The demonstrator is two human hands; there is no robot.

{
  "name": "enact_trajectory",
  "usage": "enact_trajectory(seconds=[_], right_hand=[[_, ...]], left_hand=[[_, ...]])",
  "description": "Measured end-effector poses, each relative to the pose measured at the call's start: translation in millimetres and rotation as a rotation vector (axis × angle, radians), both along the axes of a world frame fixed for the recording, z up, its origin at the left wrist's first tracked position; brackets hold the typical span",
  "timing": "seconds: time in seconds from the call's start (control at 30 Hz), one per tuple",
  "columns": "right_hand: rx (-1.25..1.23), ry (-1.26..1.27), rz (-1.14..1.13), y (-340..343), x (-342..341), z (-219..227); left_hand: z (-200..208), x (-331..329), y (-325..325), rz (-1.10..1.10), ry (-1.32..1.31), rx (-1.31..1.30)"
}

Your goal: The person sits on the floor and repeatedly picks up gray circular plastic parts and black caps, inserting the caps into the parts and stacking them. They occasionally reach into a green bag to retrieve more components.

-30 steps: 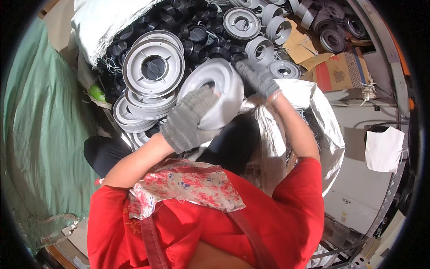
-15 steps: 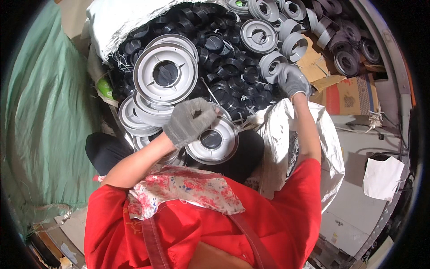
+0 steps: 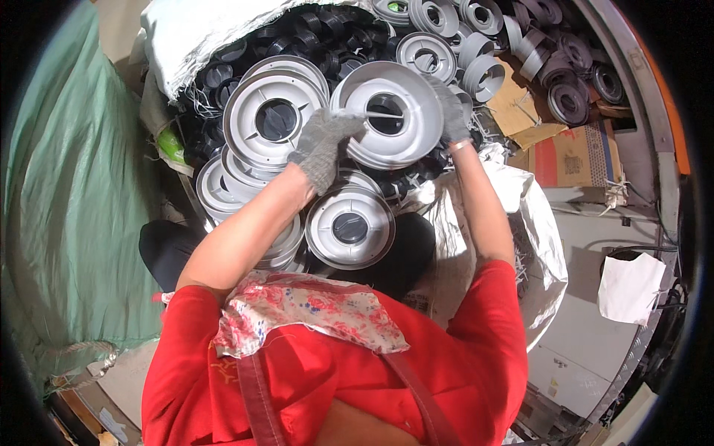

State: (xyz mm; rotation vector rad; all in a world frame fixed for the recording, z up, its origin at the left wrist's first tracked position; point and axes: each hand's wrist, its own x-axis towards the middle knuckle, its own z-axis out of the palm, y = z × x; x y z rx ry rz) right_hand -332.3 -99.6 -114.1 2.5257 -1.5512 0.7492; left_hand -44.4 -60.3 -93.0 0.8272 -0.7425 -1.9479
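A round grey plastic ring point(image 3: 420, 145) with a wide central hole is raised above the heap, tilted to show its inside. My right hand point(image 3: 449, 111), in a grey glove, grips its right rim; the ring hides most of the fingers. At its left edge, my gloved left hand point(image 3: 323, 145) is closed around a thin light-coloured rod point(image 3: 385, 115), which reaches across the hole. Close below lies another grey ring point(image 3: 320, 230) with a black round piece in its centre. A stack of similar grey rings point(image 3: 238, 141) stands left of my left hand.
Black round plastic fittings point(image 3: 297, 37) fill the white sack point(image 3: 175, 44) ahead. More grey rings point(image 3: 480, 15) are heaped at the far right near a cardboard box point(image 3: 580, 156). Another white sack point(image 3: 539, 245) stands beside my right forearm. Green sheeting point(image 3: 82, 201) hangs at the left.
My right hand has moved left from the far-right heap, bringing a grey ring in front of me. My left hand has risen slightly from the lower ring to meet it.
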Motion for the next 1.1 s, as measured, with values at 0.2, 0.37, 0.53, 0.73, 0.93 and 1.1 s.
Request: enact_trajectory(seconds=[0.2,0.37,0.53,0.73,0.93,1.1], right_hand=[[0.364,-0.084,-0.268,0.8,-11.3,-91.2],[0.637,-0.201,-0.598,14.5,-6.2,-66.6],[0.447,-0.707,-0.490,35.0,16.6,31.5],[0.214,-0.100,-0.139,102.2,124.9,105.0],[0.195,-0.074,0.113,122.4,141.9,123.8],[0.099,0.153,0.364,133.9,137.9,125.4]], left_hand=[[42.9,-1.8,5.8,-0.117,-0.121,-0.254],[53.1,-5.7,5.9,0.006,-0.719,-1.025],[56.0,14.9,5.3,-0.051,-0.345,-0.553],[62.3,27.5,44.3,-0.152,-0.214,-0.314],[75.3,46.9,64.9,-0.182,0.057,-0.178],[77.1,60.8,61.5,-0.374,0.098,-0.093]])
